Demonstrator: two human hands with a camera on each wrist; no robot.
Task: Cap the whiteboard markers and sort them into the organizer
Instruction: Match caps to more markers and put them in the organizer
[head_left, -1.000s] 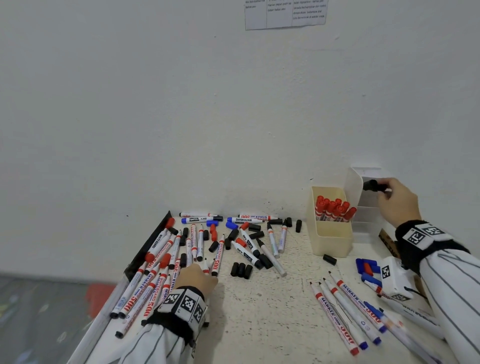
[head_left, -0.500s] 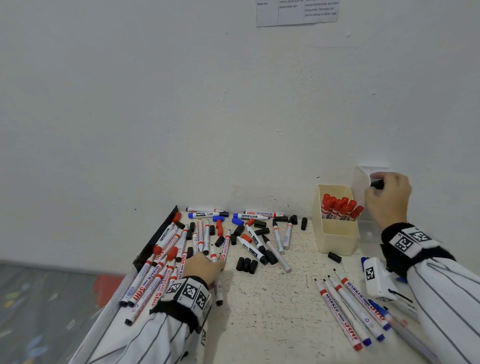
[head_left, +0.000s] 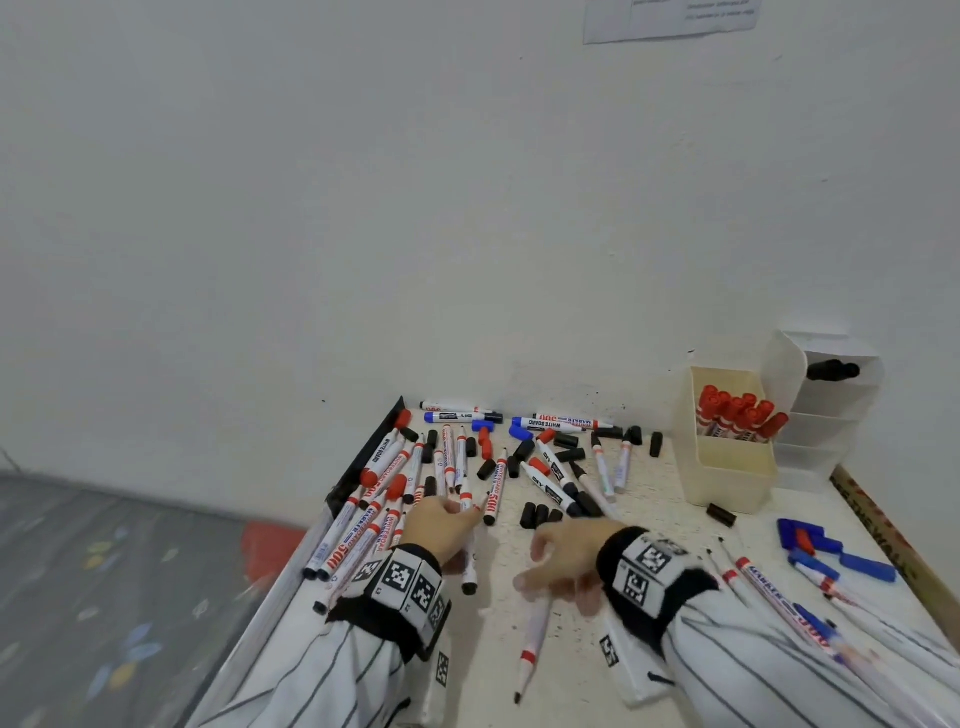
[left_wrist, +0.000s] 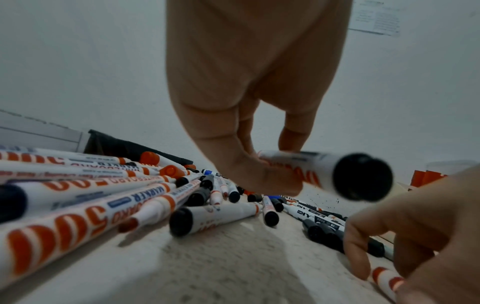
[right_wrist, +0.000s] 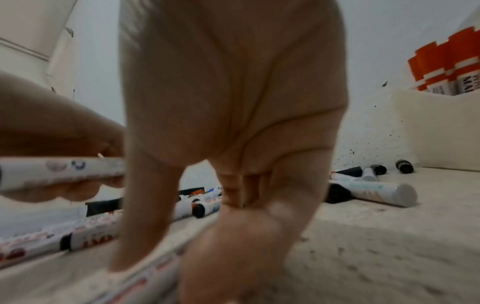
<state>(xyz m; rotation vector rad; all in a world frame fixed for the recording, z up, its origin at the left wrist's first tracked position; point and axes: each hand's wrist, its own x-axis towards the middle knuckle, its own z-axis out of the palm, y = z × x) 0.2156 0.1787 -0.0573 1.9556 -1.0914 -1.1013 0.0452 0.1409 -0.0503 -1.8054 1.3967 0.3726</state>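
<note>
- Cluttered desk (head_left: 649, 525), loose caps everywhere: left hand (head_left: 441, 525) pinches a black-ended marker (left_wrist: 324, 174).
- Right hand (head_left: 566, 556), grip spread over a lying uncapped marker (head_left: 535, 631), may roll it away.

- The head view looks forward and down from above at the table (head_left: 649, 519) and the white wall (head_left: 363, 208).
- The left wrist view sits low, very near the left hand (left_wrist: 246, 127), and faces the wall.
- The right wrist view sits low behind the right hand (right_wrist: 233, 123).
- All three views share the scattered markers (head_left: 452, 467) and both hands.
</note>
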